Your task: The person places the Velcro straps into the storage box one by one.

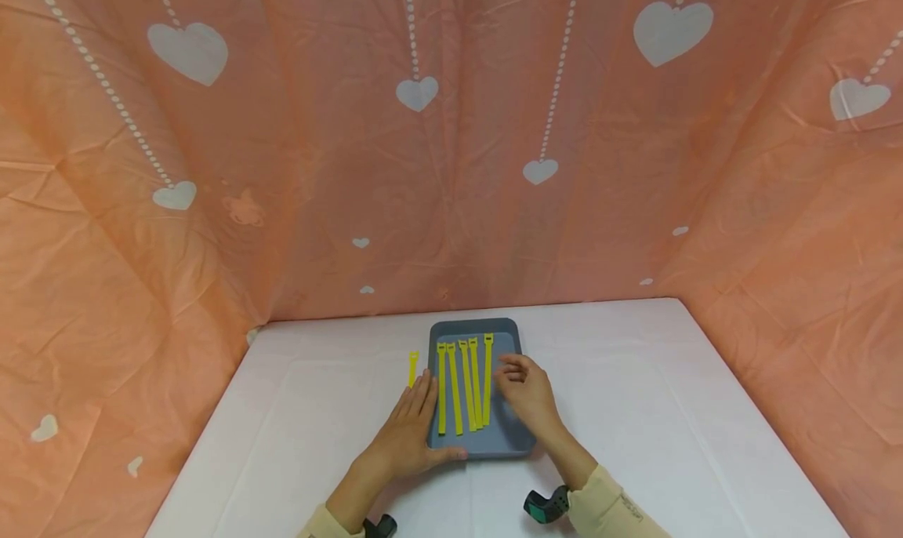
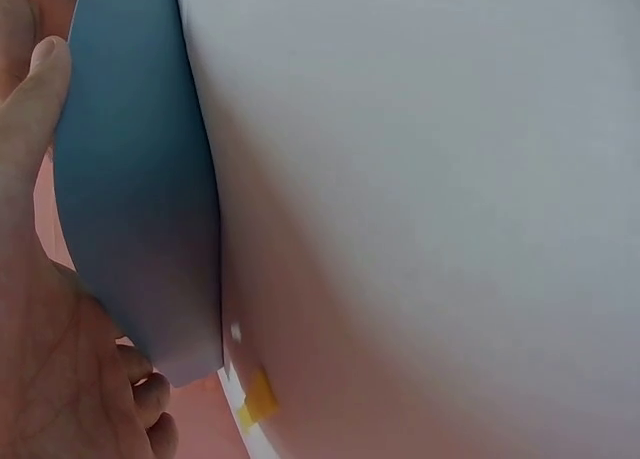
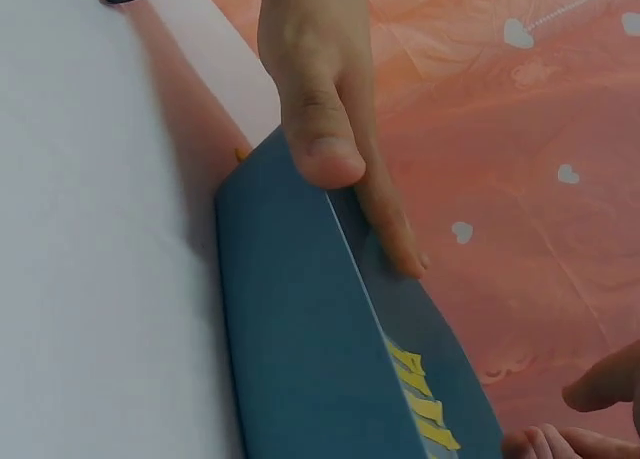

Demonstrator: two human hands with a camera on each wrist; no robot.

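Several yellow cable straps [image 1: 466,385] with slotted heads lie side by side, roughly lengthwise, in a grey-blue tray [image 1: 508,444]. My left hand [image 1: 409,436] rests against the tray's left side with its fingers straight, its thumb on the near rim. Another yellow strap [image 1: 413,368] lies on the table left of the tray, its lower part hidden by the left fingers. Over the tray's right part is my right hand [image 1: 527,393], fingers loosely bent, near the rightmost strap. No object shows in it. The right wrist view shows a gap between its thumb and fingers [image 3: 560,444].
A white cloth covers the table [image 1: 635,412]. Behind and on both sides hangs an orange-pink curtain [image 1: 480,232] with white hearts. Dark devices [image 1: 546,507] sit at the wrists, below beige sleeves [image 1: 614,507].
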